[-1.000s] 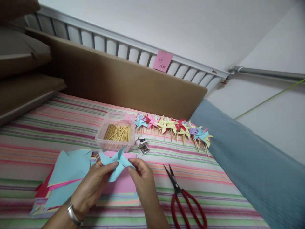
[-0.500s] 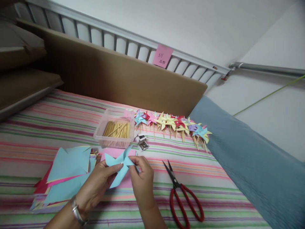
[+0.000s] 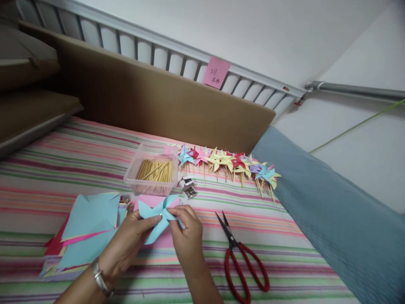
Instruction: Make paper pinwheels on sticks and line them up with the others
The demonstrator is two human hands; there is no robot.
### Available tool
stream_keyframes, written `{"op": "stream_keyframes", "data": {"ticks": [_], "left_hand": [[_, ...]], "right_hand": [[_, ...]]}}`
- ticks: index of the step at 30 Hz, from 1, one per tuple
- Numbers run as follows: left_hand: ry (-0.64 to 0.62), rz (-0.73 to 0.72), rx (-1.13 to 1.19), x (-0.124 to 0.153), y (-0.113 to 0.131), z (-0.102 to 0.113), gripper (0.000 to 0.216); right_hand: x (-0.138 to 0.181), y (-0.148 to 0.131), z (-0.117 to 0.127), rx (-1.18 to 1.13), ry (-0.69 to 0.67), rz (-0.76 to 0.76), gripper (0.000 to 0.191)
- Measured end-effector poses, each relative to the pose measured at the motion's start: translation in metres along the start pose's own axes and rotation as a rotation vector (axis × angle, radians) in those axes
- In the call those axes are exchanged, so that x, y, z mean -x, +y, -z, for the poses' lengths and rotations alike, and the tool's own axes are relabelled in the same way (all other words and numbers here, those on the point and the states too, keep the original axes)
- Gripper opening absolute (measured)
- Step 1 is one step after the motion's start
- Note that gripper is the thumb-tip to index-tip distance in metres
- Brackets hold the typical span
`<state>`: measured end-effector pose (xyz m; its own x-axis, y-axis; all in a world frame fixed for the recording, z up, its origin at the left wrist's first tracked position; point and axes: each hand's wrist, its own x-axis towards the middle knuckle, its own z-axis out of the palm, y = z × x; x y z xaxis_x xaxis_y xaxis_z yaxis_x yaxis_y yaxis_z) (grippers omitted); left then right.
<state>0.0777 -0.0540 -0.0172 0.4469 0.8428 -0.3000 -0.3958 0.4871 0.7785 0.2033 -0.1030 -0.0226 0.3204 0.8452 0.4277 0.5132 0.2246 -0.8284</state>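
Note:
Both my hands hold a light blue paper pinwheel (image 3: 155, 216) just above the striped cloth. My left hand (image 3: 126, 245), with a silver bracelet on the wrist, pinches its centre from the left with thumb and fingers. My right hand (image 3: 186, 234) pinches a folded flap at the centre from the right. Under the pinwheel lies a pink paper sheet (image 3: 164, 241). A clear plastic box of wooden sticks (image 3: 153, 174) stands just beyond my hands.
A stack of coloured paper squares (image 3: 85, 230) lies at the left. Red-handled scissors (image 3: 242, 259) lie at the right. A small stapler (image 3: 187, 187) and a row of finished pinwheels on sticks (image 3: 228, 165) sit near a cardboard panel (image 3: 152, 101). Blue fabric (image 3: 332, 228) borders the right.
My hands with the blue pinwheel have kept nearly the same place; my right fingers have shifted slightly on the folded flaps. The view has tilted a little.

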Motion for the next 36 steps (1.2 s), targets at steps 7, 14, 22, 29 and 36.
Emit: {"op": "stream_keyframes", "data": {"ticks": [7, 14, 22, 29, 36], "left_hand": [[0.138, -0.406, -0.705, -0.004, 0.001, 0.016, 0.012], [-0.057, -1.023, -1.259, -0.002, -0.007, 0.023, 0.029], [-0.079, -1.159, -1.430, -0.001, -0.007, 0.022, 0.034], [-0.060, -1.087, -1.254, -0.002, -0.011, 0.020, 0.025], [0.118, -0.455, -0.720, -0.002, -0.004, 0.011, 0.012]], "right_hand": [[-0.003, -0.004, 0.004, -0.339, 0.035, -0.177, 0.024], [0.003, -0.009, -0.007, -0.583, -0.011, -0.403, 0.017], [0.003, 0.001, -0.014, -0.567, 0.035, -0.532, 0.030], [0.003, -0.005, -0.013, -0.613, 0.064, -0.557, 0.024], [-0.002, -0.004, -0.006, -0.569, 0.074, -0.471, 0.021]]}}
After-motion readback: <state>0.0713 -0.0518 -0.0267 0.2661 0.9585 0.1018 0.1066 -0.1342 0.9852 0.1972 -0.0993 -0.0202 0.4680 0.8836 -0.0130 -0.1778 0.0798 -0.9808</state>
